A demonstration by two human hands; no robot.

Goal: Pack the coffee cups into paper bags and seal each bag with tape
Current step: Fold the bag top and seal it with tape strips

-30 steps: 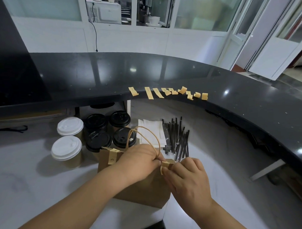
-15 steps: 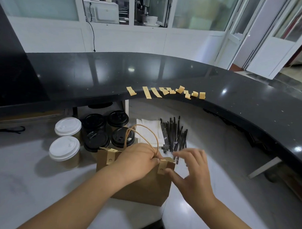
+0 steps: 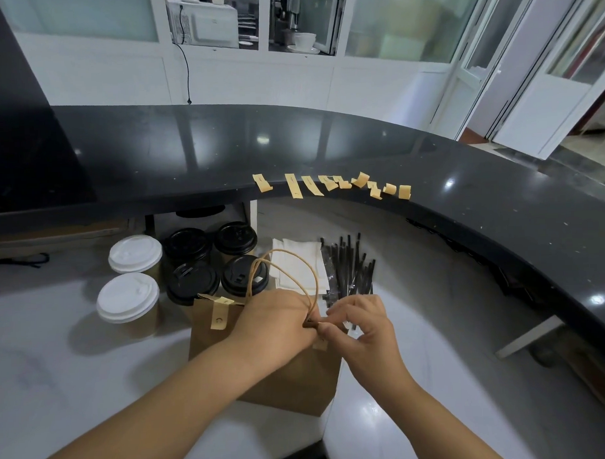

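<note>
A brown paper bag (image 3: 282, 384) is standing on the pale tabletop (image 3: 58, 358) just in front of the person. The left hand (image 3: 277, 321) is curling over the bag's top edge, pinching the mouth together at the base of the looped handles (image 3: 282, 274). The right hand (image 3: 362, 326) is pinching a small strip of tape (image 3: 320, 343) with thumb and forefinger against the bag's right top corner, the other fingers loosely spread. Another tape strip (image 3: 219, 314) is already sitting folded over the left part of the top edge.

Just behind the bag, four black-lidded cups (image 3: 209, 263) and two white-lidded cups (image 3: 131, 280) are waiting unpacked, with napkins (image 3: 302, 263) and a bundle of black straws (image 3: 350, 265) near them. More cut tape pieces (image 3: 330, 185) are hanging along the edge of the dark raised counter (image 3: 465, 206).

The risk here looks like a poor seal: if the left hand is easing off before the strip is pressed down on both sides, the mouth may spring apart and the tape may wrinkle or stick to the fingers. Pressing sideways could also tip the bag, and whatever cup is inside is hidden.
</note>
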